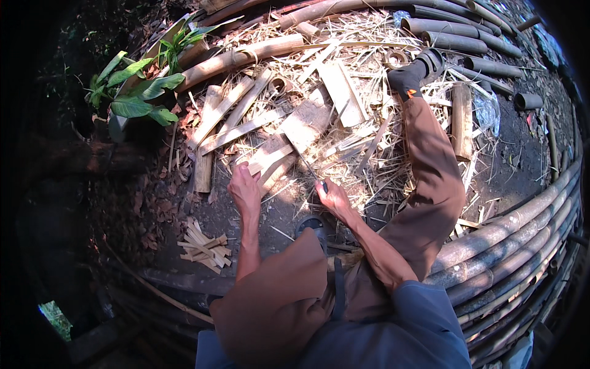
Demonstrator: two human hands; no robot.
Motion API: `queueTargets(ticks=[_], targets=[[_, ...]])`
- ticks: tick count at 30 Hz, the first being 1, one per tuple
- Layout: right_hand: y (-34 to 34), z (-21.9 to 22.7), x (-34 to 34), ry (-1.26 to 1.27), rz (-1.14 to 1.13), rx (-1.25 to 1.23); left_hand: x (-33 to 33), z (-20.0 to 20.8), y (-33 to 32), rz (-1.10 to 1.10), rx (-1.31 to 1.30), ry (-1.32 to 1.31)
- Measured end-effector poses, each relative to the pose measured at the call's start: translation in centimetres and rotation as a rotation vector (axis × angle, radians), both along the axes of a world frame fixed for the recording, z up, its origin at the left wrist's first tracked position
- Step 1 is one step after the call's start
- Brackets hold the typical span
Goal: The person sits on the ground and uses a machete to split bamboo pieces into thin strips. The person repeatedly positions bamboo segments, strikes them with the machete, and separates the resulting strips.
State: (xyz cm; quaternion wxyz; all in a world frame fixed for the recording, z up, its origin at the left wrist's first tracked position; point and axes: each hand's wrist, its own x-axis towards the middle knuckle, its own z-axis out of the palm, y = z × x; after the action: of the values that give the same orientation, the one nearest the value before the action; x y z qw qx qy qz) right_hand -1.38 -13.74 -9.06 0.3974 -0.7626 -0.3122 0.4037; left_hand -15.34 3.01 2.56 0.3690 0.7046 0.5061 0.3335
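Here the left hand grips a bamboo slat at its near end, on the ground beside the wooden block. The right hand is closed around what looks like a knife, its blade pointing toward that block.

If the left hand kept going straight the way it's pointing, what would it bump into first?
The left hand points up and away from the person, so it would probably first meet the split bamboo slab that its fingers already seem to touch. Depth is hard to judge here.

Pale split bamboo slat lying flat and angled on the straw before me, thin dark blade slanting up from my grip.
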Motion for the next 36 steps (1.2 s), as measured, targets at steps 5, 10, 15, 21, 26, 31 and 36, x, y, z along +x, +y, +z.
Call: queueTargets(ticks=[5, 10, 15, 21, 26, 31, 36], targets=[[0.6, 5.2, -3.9, -0.27, 0.242, 0.089, -0.3, 0.2, 1.5, 0.039, -0.038, 0.08], [0.6, 2.4, -0.3, -0.028, 0.094, 0.022, 0.4, 0.4, 1.8, 0.016, -0.038, 0.077], [0.4, 0.1, -1.1, 0.041, -0.074, 0.022, 1.0, 1.0, 1.5, 0.029, -0.052, 0.131], [-0.8, 0.4, -2.5, 0.025, -0.025, -0.034, 2.6, 1.8, 1.7, 0.147, -0.08, 0.051], [-0.7, 0.7, -1.2, 0.19, -0.182, -0.059, 2.9, -5.6, 4.3, 0.049, -0.049, -0.287], [-2.7, 2.9, -0.4, 0.318, -0.4, -0.092, 4.2, -3.6, 2.7, 0.037, -0.312, -0.266], [-0.7, 10.1, 0.9, 0.241, -0.229, 0.168, 4.7, -5.6, 3.6, -0.251, -0.017, -0.118]])
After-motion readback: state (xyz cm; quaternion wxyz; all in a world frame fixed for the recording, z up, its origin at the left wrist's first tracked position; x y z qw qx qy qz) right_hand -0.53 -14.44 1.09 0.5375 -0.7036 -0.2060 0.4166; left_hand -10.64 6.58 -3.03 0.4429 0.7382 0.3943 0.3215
